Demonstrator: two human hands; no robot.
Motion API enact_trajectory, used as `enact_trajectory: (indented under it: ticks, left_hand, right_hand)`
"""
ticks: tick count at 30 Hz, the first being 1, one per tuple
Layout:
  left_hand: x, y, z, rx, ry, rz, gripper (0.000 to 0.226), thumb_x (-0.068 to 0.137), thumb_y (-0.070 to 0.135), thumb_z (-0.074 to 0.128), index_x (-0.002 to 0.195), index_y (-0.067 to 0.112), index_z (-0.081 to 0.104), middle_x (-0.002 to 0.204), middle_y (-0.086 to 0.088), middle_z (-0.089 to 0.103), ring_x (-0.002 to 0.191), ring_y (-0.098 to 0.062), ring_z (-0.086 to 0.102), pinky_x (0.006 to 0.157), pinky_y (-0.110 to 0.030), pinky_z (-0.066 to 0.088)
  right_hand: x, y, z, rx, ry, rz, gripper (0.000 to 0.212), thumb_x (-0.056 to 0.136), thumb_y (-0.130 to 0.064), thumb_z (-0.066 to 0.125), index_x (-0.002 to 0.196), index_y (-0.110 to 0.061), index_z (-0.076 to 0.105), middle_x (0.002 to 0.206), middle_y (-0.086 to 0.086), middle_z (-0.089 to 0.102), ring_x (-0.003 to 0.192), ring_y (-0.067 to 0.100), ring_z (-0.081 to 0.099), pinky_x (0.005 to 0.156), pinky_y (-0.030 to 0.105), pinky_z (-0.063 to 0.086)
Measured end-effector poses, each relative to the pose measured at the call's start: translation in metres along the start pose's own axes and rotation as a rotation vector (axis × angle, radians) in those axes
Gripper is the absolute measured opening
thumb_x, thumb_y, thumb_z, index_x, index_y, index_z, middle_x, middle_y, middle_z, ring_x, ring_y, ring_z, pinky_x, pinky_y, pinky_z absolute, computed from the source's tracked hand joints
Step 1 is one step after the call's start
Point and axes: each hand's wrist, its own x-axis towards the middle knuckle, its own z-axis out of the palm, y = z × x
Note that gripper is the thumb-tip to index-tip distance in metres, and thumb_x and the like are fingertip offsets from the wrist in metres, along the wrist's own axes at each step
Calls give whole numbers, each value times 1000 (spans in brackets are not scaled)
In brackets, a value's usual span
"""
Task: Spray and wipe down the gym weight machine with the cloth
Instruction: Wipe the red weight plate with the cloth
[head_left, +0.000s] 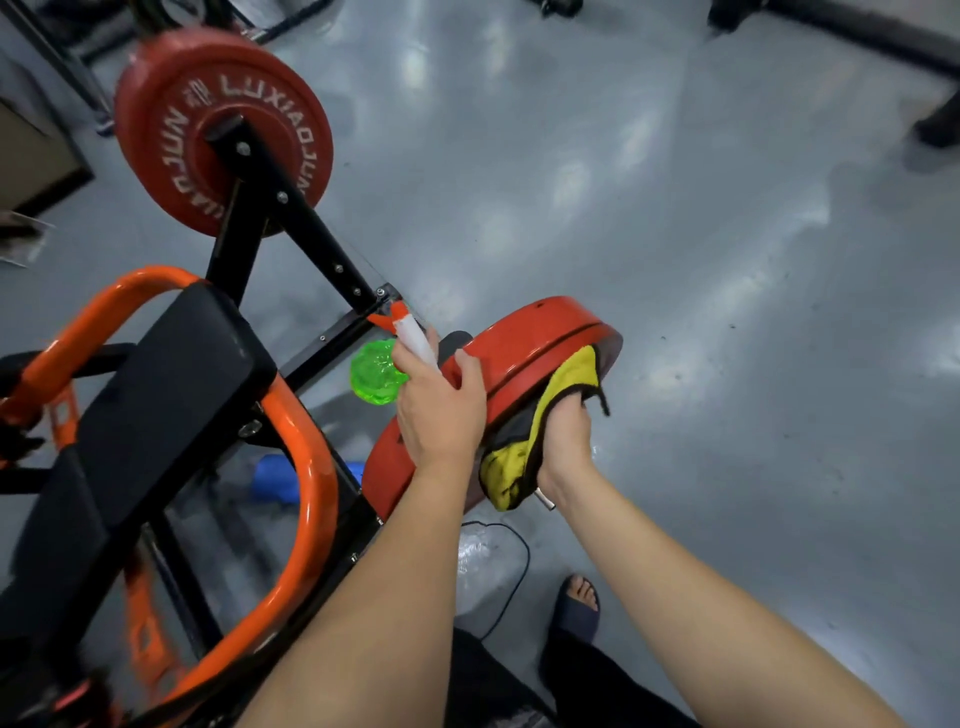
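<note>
Wiping step in hand: right hand (566, 436) grips the yellow cloth (569, 382), pressing it to the right face of the near red plate (540, 332); left hand (441, 410) is curled round the spray bottle (376, 371); next move, as judged, calls for sweeping the cloth over the unwiped remainder.

Open grey floor (701, 270) is lying free from 12 to 5 o'clock of the near red weight plate (545, 338), while the black frame bar (291, 208), black pad (171, 374) and orange tube loop (319, 483) are crowding its 8 to 11 o'clock side, with a slippered foot (579, 605) standing at 6 o'clock.
</note>
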Motion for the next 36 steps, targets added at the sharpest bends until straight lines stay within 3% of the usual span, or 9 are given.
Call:
enact_trajectory:
  ticks: [4,9,14,18,25,28,32,34,36]
  left_hand:
    - [-4,1,-5,4,-25,9,51,98,42,52,135,19,27,141,24,58,107,-28,70,87,-41,55]
    - [-5,0,-7,0,-29,-9,53,98,42,54,136,16,28,139,26,59,107,-26,70,84,-34,49]
    - [-5,-4,-10,18,-22,25,54,98,41,55,136,11,32,137,27,60,109,-30,68,77,-31,40]
    - [-6,-12,-16,-11,-13,13,52,100,40,56,137,13,32,137,29,58,117,-25,63,85,-32,44]
    - [-13,-53,-23,-116,45,-52,50,102,32,55,139,7,32,133,20,66,122,-16,60,92,-25,43]
    - [-18,-74,-29,-142,60,-79,49,105,33,50,140,4,32,131,14,68,125,-11,58,94,-20,39]
    - [-20,-91,-43,-145,38,-164,46,106,33,51,135,0,39,114,3,65,119,-28,61,87,-25,38]
    - [-16,-86,-49,-131,22,-212,52,106,39,51,137,-1,40,106,-6,60,111,-35,62,81,-28,37]
    - [-13,-72,-50,-96,10,-203,58,105,42,49,141,-1,36,116,-15,65,113,-37,63,82,-34,40]
  right_hand:
    - [8,-23,13,-4,166,-131,97,65,-94,59,142,-35,53,128,-8,68,108,22,70,95,50,58]
    - [24,-67,7,-152,258,-300,50,87,-75,55,103,-28,63,102,-1,68,87,18,68,80,37,59]
    - [17,-29,6,-251,274,-304,68,79,-83,51,121,-31,65,115,0,69,99,21,70,92,47,59]
    - [-5,0,14,-203,263,-182,88,71,-93,45,134,-33,59,120,-6,69,106,21,68,98,45,56]
    - [17,52,7,-356,271,-254,112,64,-105,31,145,-29,45,149,7,53,132,28,55,109,52,47]
    - [-16,62,12,-422,234,-282,97,81,-84,24,151,-18,37,149,12,49,132,33,51,111,51,42]
    - [-33,76,10,-599,87,-130,66,103,-38,37,144,14,37,149,33,42,136,43,45,119,51,32]
    - [-41,61,19,-1112,156,-236,58,109,-31,41,150,7,30,154,27,38,142,40,39,119,46,31]
    - [-19,47,17,-696,214,-258,48,109,-24,40,148,5,38,149,25,47,136,39,48,108,40,41]
